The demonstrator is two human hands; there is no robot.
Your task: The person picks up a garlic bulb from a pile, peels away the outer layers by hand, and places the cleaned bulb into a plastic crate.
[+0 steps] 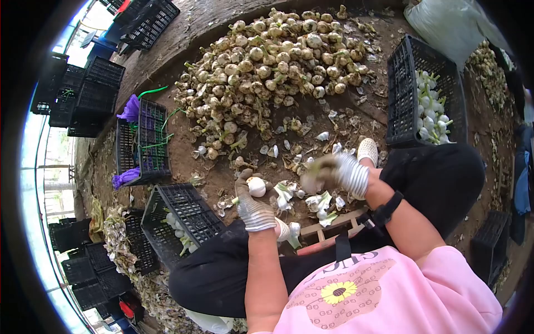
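Note:
My left hand (251,207), in a soiled white glove, is closed around a garlic bulb (256,187) whose clean white side faces up. To its right is my right hand (328,172), gloved too and smeared by motion; whether its fingers hold anything is hidden in the blur. Between and below the hands, cleaned white garlic with green stem stubs (284,195) lies on the soil, with a further cluster of garlic (319,206) beside it. Beyond my hands rises a large heap of dirty, untrimmed garlic bulbs (267,67).
A black crate (396,92) at the right holds white garlic bulbs (429,108). Another crate (192,209), tilted by my left knee, has some too. A crate with purple netting (153,139) stands farther left. Stacked crates (97,89) line the left side; a white sack (445,30) sits back right.

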